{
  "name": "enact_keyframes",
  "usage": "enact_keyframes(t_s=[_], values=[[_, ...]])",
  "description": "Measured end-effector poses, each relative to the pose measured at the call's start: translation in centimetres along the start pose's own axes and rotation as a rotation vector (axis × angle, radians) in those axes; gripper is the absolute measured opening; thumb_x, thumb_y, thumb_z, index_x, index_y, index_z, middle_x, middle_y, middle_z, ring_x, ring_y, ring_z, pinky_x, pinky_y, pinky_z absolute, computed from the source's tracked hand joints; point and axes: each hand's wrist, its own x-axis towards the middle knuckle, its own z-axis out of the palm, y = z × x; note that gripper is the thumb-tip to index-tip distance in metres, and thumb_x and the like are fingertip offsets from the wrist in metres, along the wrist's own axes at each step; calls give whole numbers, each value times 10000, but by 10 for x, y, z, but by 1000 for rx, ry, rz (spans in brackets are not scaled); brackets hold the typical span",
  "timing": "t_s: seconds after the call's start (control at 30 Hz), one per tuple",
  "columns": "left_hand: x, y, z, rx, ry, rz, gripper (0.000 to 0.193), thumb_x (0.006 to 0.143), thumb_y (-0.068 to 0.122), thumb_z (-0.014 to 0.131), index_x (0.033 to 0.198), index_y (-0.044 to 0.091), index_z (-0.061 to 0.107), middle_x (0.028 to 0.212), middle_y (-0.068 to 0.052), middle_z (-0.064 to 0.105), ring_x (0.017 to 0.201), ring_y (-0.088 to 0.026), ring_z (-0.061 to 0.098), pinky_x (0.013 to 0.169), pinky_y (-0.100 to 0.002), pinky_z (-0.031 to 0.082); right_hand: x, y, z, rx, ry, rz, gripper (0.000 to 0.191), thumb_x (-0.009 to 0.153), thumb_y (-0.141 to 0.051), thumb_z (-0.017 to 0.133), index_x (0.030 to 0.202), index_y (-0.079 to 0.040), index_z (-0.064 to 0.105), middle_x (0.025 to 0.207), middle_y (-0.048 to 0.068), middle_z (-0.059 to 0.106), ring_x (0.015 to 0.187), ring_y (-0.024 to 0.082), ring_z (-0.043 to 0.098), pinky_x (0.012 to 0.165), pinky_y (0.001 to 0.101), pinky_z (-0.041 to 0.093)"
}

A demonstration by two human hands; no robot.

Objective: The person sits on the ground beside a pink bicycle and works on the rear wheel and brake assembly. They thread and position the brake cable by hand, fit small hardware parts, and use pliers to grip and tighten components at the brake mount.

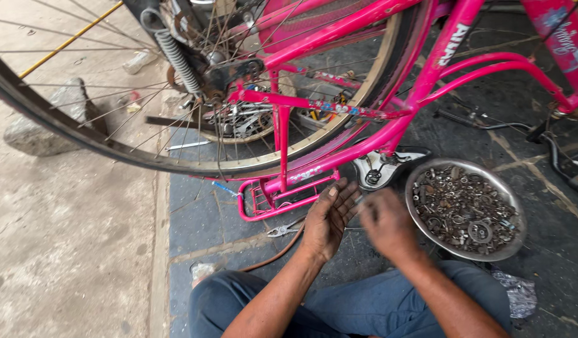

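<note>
You're crouched on the floor by the upside-down pink bicycle [364, 94], and by the look of it you're handling a small fitting between your hands, so the next move calls for a firm pinch. Your left hand [328, 219] is spread open, palm flat, beside the pink rear rack [264, 197] and above the pliers [286, 229]. Your right hand [386, 224] is blurred; I can't tell its grip, just left of the steel bowl [420, 178] of nuts.

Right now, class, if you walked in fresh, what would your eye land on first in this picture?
The upside-down bright pink bicycle frame fills the top of the view, its dark-rimmed spoked rear wheel arching across the left. Lower right on the dark ground sits a round metal bowl heaped with rusty nuts and washers. Beside it, the left hand and the blurred right hand meet close together above the person's blue-trousered knees.
</note>
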Motion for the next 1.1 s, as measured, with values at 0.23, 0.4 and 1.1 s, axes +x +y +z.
enact_keyframes(t_s=[0.23,0.4,1.1], values=[[4,-8,-8,-66,-3,-67,431,1030,270,544,1351,-18,563,1282,-161,679,1164,-253,648,1056,-397,504,7,-1,12,-41,-143,186,160,889,-164,710,956,-34,644,947,138,660,794,330,683,678,464,540],[11,-16,-14,-2,80,-32,344,1035,159,545,1336,-7,573,1214,-156,674,1103,-258,644,1005,-393,541,4,9,6,12,-113,94,164,870,-180,704,941,-49,635,944,137,654,808,325,688,691,463,553],[15,-40,-29,287,299,166,264,889,64,727,1125,-9,633,897,-54,653,752,-138,617,665,-287,506,2,-10,5,-69,-186,50,204,831,-163,730,934,-37,608,909,134,623,799,364,658,657,483,521]])
